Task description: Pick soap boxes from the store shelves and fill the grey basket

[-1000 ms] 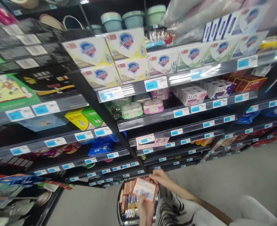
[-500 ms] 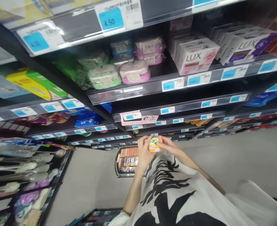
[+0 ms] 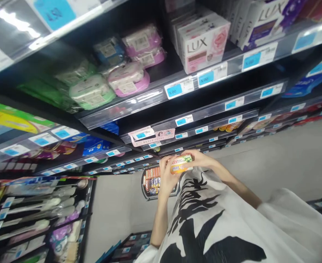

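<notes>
Between both hands, close in front of my shirt, is a small orange, yellow and green printed package point(image 3: 181, 164); its exact kind is too small to read. My left hand point(image 3: 166, 168) grips its left end, fingers bent over it. My right hand point(image 3: 197, 159) holds the right end, thumb near the lower side and fingers along the top. Below and behind my left forearm, a dark-rimmed basket point(image 3: 147, 198) on the floor holds rows of orange and blue-and-gold packs point(image 3: 152, 179).
Ahead, shelves carry white LUX boxes point(image 3: 204, 44) and wrapped pink point(image 3: 128, 78) and green soap cases point(image 3: 91, 93). Price labels line the shelf edges point(image 3: 150, 98). A rack of long-handled brushes point(image 3: 40, 204) stands at the left. Grey floor point(image 3: 111, 208) lies between.
The package has turned in my hands, now showing a longer printed side. My right hand has shifted up over its end. The view has swung, so the shelves appear farther left and tilted.
</notes>
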A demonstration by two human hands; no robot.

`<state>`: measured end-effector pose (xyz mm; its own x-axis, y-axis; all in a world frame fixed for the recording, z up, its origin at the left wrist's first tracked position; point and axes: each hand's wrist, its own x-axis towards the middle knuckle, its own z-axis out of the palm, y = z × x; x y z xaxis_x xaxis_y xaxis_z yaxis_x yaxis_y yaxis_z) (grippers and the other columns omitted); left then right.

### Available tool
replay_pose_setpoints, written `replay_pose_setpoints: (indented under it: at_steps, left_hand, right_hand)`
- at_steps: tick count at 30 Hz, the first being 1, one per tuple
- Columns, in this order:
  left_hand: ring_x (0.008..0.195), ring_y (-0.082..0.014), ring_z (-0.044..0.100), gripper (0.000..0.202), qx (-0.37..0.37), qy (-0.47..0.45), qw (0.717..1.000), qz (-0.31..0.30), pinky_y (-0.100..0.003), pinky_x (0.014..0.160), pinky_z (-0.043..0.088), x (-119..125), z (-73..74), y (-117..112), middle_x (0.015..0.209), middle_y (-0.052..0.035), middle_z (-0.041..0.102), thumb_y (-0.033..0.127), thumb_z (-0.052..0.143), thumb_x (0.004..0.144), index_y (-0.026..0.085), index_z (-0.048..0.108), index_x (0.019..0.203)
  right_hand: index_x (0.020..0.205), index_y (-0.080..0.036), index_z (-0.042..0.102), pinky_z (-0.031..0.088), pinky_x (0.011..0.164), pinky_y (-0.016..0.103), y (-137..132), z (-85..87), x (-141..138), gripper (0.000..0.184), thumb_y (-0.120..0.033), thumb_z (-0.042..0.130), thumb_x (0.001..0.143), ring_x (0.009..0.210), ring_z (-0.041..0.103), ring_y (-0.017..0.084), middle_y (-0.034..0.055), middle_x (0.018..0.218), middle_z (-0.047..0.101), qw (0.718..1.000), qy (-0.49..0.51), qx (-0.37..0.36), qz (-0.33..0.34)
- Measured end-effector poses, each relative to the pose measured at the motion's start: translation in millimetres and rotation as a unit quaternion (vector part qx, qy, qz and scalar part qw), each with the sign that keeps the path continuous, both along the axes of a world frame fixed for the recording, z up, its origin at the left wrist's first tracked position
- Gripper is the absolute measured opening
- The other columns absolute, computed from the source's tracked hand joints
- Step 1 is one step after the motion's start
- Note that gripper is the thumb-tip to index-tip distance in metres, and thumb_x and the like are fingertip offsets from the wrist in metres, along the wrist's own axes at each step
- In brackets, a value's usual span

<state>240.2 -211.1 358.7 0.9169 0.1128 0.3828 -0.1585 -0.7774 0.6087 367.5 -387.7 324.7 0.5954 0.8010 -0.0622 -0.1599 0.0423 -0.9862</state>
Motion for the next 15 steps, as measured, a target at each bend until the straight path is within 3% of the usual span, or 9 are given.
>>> replay_pose_setpoints:
  at_steps: [3,7,10,12,15]
  left_hand:
    - [0.123,-0.0288,0.057,0.061,0.015,-0.004,1.0,-0.005,-0.046,0.105,0.051,-0.5,-1.7,-1.2,0.129,-0.0121,0.056,0.031,0.083,0.084,0.028,0.06,0.14]
    - [0.136,-0.0308,0.052,0.07,-0.054,0.0,0.998,-0.008,-0.049,0.115,0.046,8.7,-5.1,-0.8,0.145,-0.0158,0.05,0.04,0.084,0.082,0.024,0.056,0.144]
    - [0.125,-0.0264,0.063,0.054,-0.102,0.111,0.986,-0.069,-0.042,0.108,0.053,25.5,-4.7,0.2,0.136,-0.0145,0.063,0.039,0.076,0.09,0.021,0.061,0.138]
    - [0.114,-0.0245,0.069,0.046,-0.083,0.194,0.969,-0.125,-0.039,0.1,0.057,40.0,-2.1,-1.8,0.127,-0.0132,0.07,0.037,0.073,0.092,0.019,0.066,0.133]
    - [0.108,-0.0246,0.071,0.047,-0.043,0.25,0.948,-0.191,-0.039,0.096,0.06,60.9,3.0,-10.7,0.125,-0.0129,0.072,0.035,0.075,0.09,0.018,0.066,0.133]
  right_hand:
    - [0.096,-0.015,0.073,0.044,0.061,0.021,-6.5,6.5,9.7,0.042,-0.044,0.087,0.07,0.067,0.056,0.011,-0.0014,0.08,0.067,0.996,-0.081,-0.043,0.022]
    - [0.103,-0.016,0.071,0.037,0.061,0.021,-21.6,17.8,9.6,0.044,-0.041,0.087,0.071,0.064,0.05,0.01,-0.0046,0.076,0.064,0.974,-0.207,-0.083,-0.048]
    - [0.105,-0.02,0.07,0.033,0.064,0.024,-35.8,20.4,-0.8,0.043,-0.041,0.087,0.072,0.061,0.047,0.01,-0.0067,0.07,0.061,0.952,-0.248,-0.124,-0.13]
    - [0.104,-0.02,0.07,0.032,0.064,0.024,-45.3,18.0,-9.3,0.041,-0.044,0.087,0.074,0.061,0.048,0.01,-0.0061,0.07,0.063,0.946,-0.243,-0.137,-0.168]
    - [0.103,-0.02,0.071,0.033,0.064,0.025,-58.6,10.3,-19.8,0.042,-0.047,0.087,0.075,0.062,0.051,0.011,-0.0048,0.071,0.064,0.942,-0.221,-0.137,-0.215]
